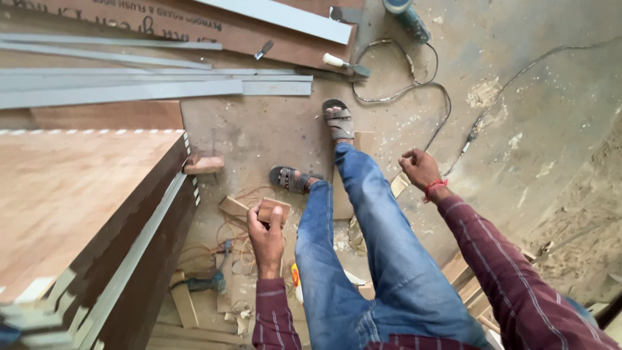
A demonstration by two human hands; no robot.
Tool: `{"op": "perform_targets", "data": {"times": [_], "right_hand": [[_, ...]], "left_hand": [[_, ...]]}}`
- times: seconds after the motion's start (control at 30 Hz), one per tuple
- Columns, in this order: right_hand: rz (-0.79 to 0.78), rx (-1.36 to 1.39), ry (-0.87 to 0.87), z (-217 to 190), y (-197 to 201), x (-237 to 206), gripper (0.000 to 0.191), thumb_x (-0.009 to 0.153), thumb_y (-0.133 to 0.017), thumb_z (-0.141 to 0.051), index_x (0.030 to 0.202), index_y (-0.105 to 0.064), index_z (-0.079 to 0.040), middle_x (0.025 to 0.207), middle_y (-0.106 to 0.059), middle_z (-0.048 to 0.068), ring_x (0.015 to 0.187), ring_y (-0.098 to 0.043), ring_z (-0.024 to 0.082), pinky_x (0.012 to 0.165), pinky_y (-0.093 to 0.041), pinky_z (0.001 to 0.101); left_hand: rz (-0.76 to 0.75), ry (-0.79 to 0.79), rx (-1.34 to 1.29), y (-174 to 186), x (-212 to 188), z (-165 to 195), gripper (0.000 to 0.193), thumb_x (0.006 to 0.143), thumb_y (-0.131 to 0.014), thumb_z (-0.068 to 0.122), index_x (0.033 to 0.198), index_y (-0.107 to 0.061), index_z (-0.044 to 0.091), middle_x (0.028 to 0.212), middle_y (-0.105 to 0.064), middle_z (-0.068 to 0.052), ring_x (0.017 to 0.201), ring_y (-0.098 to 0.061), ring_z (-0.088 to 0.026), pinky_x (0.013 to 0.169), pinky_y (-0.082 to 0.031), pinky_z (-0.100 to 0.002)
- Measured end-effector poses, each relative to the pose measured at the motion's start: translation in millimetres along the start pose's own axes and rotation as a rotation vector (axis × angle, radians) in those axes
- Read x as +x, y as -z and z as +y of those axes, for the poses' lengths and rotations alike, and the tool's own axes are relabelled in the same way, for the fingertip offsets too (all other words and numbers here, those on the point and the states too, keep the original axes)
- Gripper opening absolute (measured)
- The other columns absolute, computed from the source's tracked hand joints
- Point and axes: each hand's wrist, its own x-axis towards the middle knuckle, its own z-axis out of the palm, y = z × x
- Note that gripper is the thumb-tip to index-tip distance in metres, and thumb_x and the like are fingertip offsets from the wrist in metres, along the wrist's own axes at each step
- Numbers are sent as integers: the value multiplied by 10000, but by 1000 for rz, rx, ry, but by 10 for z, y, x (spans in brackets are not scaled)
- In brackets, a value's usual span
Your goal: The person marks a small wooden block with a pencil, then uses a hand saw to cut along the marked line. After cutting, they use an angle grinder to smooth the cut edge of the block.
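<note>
A large plywood cabinet (71, 201) stands at left, grey strips (149, 87) lie beyond it, a black cable (414, 84) loops across the dusty floor (551, 97), and a scraper (346, 64) rests near a plywood board (214, 32).

The wooden block (273, 209) is partly covered by the left hand (266, 238) — whatever the closed right hand (419, 168) contains cannot be told.
</note>
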Motion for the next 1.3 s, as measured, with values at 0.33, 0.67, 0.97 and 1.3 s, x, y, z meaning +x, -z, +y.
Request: {"op": "perform_targets", "data": {"times": [0.33,0.67,0.97,1.3], "right_hand": [[182,-169,232,444,-281,2604,411,853,-776,-284,1139,-683,-5,1041,-718,208,979,-679,380,866,-536,471],[476,-604,478,457,-110,4873,802,728,-877,-318,1346,-486,14,1266,-571,281,1193,-521,460,998,-424,522],[381,-341,255,250,-389,5300,534,806,-871,-343,1240,-716,-73,1147,-715,240,1050,-669,431,886,-536,517],[-117,616,84,183,-700,4421,420,768,-783,-174,1134,-644,-21,886,-654,85,684,-623,224,541,-524,383]], "left_hand": [[-30,-4,64,-778,909,-719,432,952,-686,231,1271,-539,-22,1110,-683,-111,984,-664,-163,848,-553,-312],[-86,-150,197,-1408,2524,-981,398,972,-670,207,1291,-570,-8,1093,-712,-131,975,-676,-179,847,-562,-326],[-193,-281,148,-1547,3565,-792,399,980,-633,216,1308,-539,9,1135,-696,-109,995,-702,-170,817,-608,-295],[-374,-494,-100,-1675,3865,-473,431,971,-668,88,1359,-521,-29,1188,-675,-109,1061,-670,-161,903,-597,-303]]}}
